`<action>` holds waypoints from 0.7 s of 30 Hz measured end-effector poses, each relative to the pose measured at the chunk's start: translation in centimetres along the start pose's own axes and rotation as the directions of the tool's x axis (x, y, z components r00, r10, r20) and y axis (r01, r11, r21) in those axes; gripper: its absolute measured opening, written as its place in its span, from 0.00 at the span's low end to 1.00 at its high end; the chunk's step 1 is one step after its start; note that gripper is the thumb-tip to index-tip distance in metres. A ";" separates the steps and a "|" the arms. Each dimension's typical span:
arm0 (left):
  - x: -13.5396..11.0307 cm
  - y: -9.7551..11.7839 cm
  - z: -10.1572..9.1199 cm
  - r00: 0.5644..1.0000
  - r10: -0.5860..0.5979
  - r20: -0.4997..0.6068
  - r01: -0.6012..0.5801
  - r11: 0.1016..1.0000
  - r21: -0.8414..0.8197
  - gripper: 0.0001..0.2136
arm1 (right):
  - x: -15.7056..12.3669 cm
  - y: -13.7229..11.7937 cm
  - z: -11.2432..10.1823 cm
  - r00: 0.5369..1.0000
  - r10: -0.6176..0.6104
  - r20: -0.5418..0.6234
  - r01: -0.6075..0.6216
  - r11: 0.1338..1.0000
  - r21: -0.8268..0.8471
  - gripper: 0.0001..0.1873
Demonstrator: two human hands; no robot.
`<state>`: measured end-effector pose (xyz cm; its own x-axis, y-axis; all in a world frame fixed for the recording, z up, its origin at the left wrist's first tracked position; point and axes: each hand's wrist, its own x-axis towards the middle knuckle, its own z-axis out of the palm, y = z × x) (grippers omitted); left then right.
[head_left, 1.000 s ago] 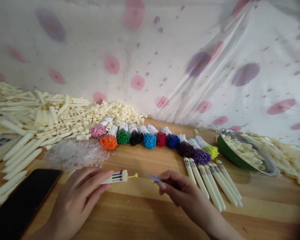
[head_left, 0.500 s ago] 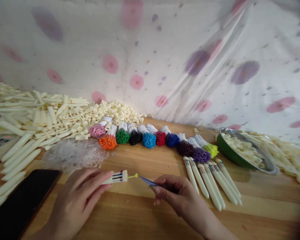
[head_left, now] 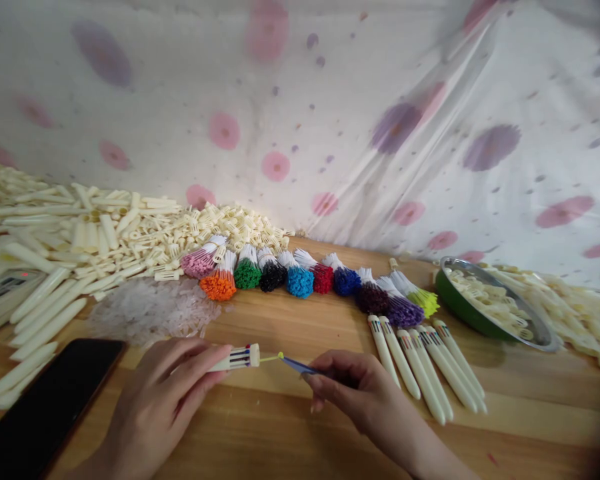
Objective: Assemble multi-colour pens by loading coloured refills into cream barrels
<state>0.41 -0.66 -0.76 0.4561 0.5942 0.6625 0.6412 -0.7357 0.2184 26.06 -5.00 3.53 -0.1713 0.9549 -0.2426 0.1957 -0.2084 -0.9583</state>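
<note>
My left hand (head_left: 155, 393) grips the white slotted head of a multicolour pen (head_left: 237, 358), its open end pointing right. From that end sticks a thin yellow refill piece (head_left: 270, 358) with a small yellow knob. My right hand (head_left: 353, 387) pinches blue tweezers (head_left: 297, 365), whose tip meets the yellow knob. Whether the tips are closed around it is too small to tell. Behind the hands lie bundles of white refills with coloured ends, among them orange (head_left: 218, 287), green (head_left: 248, 272), light blue (head_left: 299, 283) and yellow (head_left: 427, 301).
Several multicolour pens (head_left: 430, 367) lie right of my right hand. A green bowl (head_left: 460, 303) of cream parts stands farther right. Cream pen parts (head_left: 130, 227) are heaped at the back left, clear plastic bits (head_left: 150, 310) before them. A black phone (head_left: 55, 407) lies at the left.
The tweezers tip, a little apart from the yellow knob before, now touches it. The knob sits slightly farther from the pen head's end. Both hands stay nearly in place as the view shifts slightly.
</note>
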 end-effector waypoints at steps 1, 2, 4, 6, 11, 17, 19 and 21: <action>0.0 0.0 0.0 1.000 0.002 -0.004 -0.002 1.000 0.006 0.10 | 0.0 0.0 0.0 1.000 -0.001 0.005 0.001 1.000 0.002 0.14; 0.0 0.0 0.0 1.000 -0.001 -0.011 0.001 1.000 0.013 0.10 | 0.0 0.1 -0.1 1.000 0.004 0.006 -0.004 1.000 0.001 0.13; 0.0 0.1 0.0 1.000 0.003 -0.014 -0.002 1.000 0.018 0.10 | 0.1 0.2 -0.2 1.000 0.017 0.003 -0.017 1.000 -0.001 0.13; 0.0 0.2 -0.1 1.000 0.007 -0.007 -0.007 1.000 0.013 0.10 | 0.1 0.3 -0.2 1.000 0.011 0.004 -0.011 1.000 0.001 0.14; -0.1 0.1 -0.1 1.000 0.012 0.004 -0.012 1.000 0.009 0.10 | 0.0 0.2 -0.2 1.000 0.003 -0.005 -0.003 1.000 -0.013 0.15; -0.2 0.0 -0.1 0.996 0.049 0.081 -0.046 0.998 -0.040 0.12 | -0.4 0.4 -0.9 0.987 -0.162 -0.001 0.159 0.968 -0.192 0.16; -0.2 0.1 -0.1 0.992 0.075 0.103 -0.067 0.995 -0.079 0.12 | -0.4 0.5 -1.1 0.973 -0.229 0.021 0.225 0.928 -0.296 0.16; -0.2 0.3 -0.1 0.990 0.089 0.111 -0.077 0.991 -0.110 0.12 | -0.5 0.5 -1.3 0.957 -0.286 0.051 0.282 0.874 -0.395 0.14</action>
<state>0.44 -1.08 -0.75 0.5771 0.5590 0.5953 0.5327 -0.8102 0.2444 27.45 -5.34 3.39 -0.2689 0.9626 0.0342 0.5041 0.1709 -0.8466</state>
